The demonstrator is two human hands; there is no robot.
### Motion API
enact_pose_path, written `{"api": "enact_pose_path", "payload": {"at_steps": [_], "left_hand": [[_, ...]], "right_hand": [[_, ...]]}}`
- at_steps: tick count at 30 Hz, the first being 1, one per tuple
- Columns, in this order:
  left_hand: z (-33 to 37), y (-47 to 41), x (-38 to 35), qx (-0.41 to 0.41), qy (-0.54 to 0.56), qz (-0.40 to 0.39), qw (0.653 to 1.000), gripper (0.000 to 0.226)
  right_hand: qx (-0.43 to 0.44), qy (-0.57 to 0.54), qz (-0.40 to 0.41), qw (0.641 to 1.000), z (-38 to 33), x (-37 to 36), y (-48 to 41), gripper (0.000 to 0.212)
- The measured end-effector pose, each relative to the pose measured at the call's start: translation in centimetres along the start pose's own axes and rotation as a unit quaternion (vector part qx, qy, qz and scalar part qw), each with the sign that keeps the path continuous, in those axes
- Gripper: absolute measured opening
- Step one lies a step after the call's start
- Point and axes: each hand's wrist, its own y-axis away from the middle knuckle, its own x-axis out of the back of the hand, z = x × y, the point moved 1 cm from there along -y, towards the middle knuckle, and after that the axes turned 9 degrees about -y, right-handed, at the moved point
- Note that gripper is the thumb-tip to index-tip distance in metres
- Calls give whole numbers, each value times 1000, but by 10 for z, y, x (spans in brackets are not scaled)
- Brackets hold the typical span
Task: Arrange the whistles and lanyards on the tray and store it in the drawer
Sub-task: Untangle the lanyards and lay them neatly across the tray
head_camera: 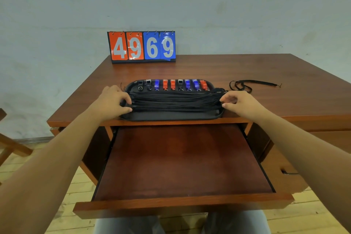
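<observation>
A black oval tray [171, 116] lies at the desk's front edge. Along its far side stands a row of several whistles [173, 84] in black, blue and orange. A thick bundle of black lanyards [174, 100] stretches across the tray's middle. My left hand [112, 100] pinches the bundle's left end at the tray's left rim. My right hand [237, 101] pinches the right end at the right rim. One loose black lanyard [252, 84] lies on the desk to the right of the tray. Below the desk edge the wooden drawer [180, 159] is pulled out with nothing in it.
A flip scoreboard [142, 47] reading 49 and 69 stands at the back of the wooden desk [266, 74] against the wall. A side drawer with a handle [286, 173] is on the right. Part of a wooden chair [11, 148] shows at the left.
</observation>
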Motion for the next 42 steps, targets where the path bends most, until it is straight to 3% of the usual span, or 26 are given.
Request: {"api": "enact_pose_path", "payload": {"at_steps": [7,14,20,28,33,37,40,42], "left_hand": [[39,-17,17,-25,99,37,994,5],[143,-78,30,-110,144,21,983,12],[238,-136,33,-153,147,12,977,4],[327,-215,0,-126,51,-30,990,50],[352,-232,-20,-143,-3,-67,987,35],[355,-231,-19,-155,95,-50,982,19],[355,-224,1,-126,225,-26,966,20],[349,-220,15,-91,293,7,952,22]], "right_hand": [[1,1,52,999,1,15,-7,10],[-45,7,71,996,37,45,-18,15],[-105,30,87,990,77,73,-40,17],[-131,80,79,985,108,78,-88,40],[-66,144,86,984,119,70,-93,21],[-70,160,72,982,122,70,-89,9],[-100,18,89,991,117,78,-80,16],[-138,-133,162,968,110,89,-69,19]]}}
